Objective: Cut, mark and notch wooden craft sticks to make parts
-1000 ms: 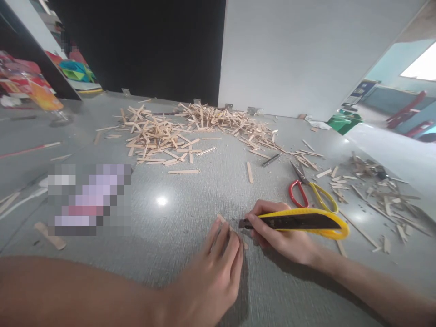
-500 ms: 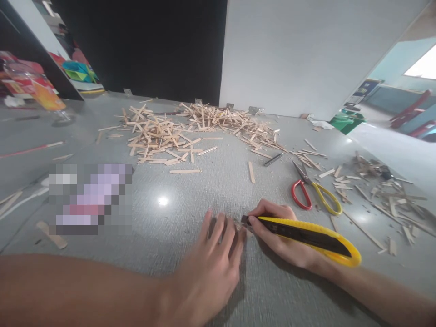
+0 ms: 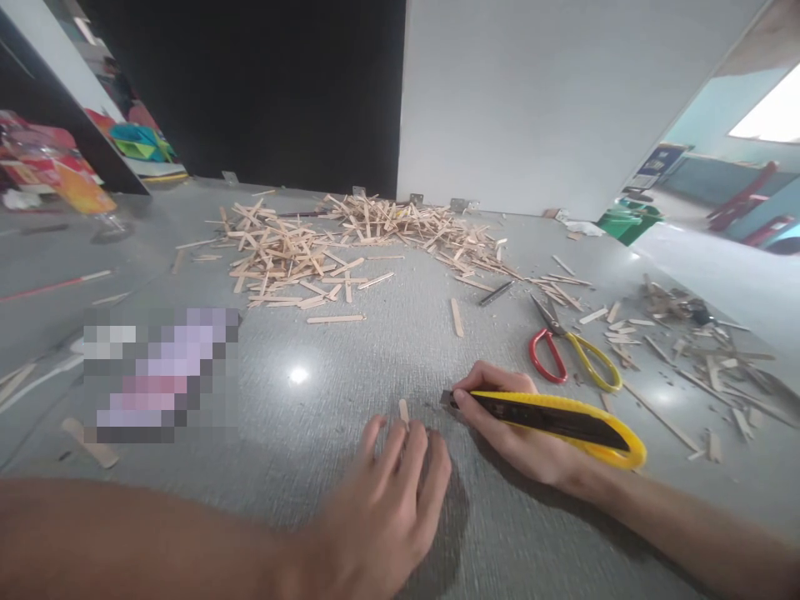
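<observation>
My right hand [image 3: 509,425] is closed around a yellow and black utility knife [image 3: 562,422]. Its blade tip points left, just above the table. Left of the knife, my left hand [image 3: 400,492] has its fingers bent down over a short wooden craft stick [image 3: 404,410]. Only the stick's rounded end shows beyond the fingertips; the rest is hidden under the hand. The blade and the stick are apart. Scissors [image 3: 568,342] with one red and one yellow handle lie partly open beyond my right hand. A single craft stick [image 3: 457,317] lies ahead of both hands.
A heap of craft sticks [image 3: 281,250] spreads along the back of the grey table [image 3: 268,467]. Cut pieces [image 3: 718,367] litter the right side. A dark metal pen-like tool [image 3: 497,293] lies near the scissors. A bottle [image 3: 84,187] stands at the far left; a blurred-out purple item [image 3: 181,358] lies nearer.
My left hand has drawn back from the knife tip, and a stick end now shows ahead of its fingers. The knife stays in my right hand, nearly still.
</observation>
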The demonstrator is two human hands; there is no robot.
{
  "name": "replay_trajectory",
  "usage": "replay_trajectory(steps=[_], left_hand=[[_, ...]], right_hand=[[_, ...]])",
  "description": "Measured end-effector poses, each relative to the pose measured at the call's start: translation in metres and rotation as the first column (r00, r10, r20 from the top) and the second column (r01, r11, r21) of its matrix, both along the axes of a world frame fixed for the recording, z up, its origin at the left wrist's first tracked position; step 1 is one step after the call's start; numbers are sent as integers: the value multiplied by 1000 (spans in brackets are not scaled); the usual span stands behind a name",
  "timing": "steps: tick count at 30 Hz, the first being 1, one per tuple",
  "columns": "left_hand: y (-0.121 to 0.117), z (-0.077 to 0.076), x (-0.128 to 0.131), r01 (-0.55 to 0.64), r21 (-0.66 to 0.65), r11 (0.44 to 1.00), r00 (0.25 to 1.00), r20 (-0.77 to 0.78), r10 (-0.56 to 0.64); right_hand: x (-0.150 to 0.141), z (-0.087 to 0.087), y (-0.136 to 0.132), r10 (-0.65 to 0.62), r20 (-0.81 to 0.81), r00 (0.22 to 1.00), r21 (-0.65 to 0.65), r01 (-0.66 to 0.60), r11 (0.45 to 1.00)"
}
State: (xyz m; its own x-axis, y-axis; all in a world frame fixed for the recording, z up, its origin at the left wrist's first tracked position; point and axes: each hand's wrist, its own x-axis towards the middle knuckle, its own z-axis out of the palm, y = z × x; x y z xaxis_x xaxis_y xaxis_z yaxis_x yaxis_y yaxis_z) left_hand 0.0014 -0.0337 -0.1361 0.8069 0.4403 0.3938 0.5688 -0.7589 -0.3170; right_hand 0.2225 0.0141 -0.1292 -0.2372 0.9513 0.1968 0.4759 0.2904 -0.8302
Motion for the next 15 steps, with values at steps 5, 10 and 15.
replay_trajectory(steps=[5,10,15], left_hand=[[-4,2,2,-88,85,992,996,-13,90],[6,10,5,-190,58,980,978,-74,194],[17,16,6,-59,1,998,997,-58,59]], right_hand=[[0,2,-1,-11,0,1000,1,11,1000],[1,3,-2,0,1,1000,-7,0,1000],[2,2,-1,12,-6,1000,-11,-12,1000]])
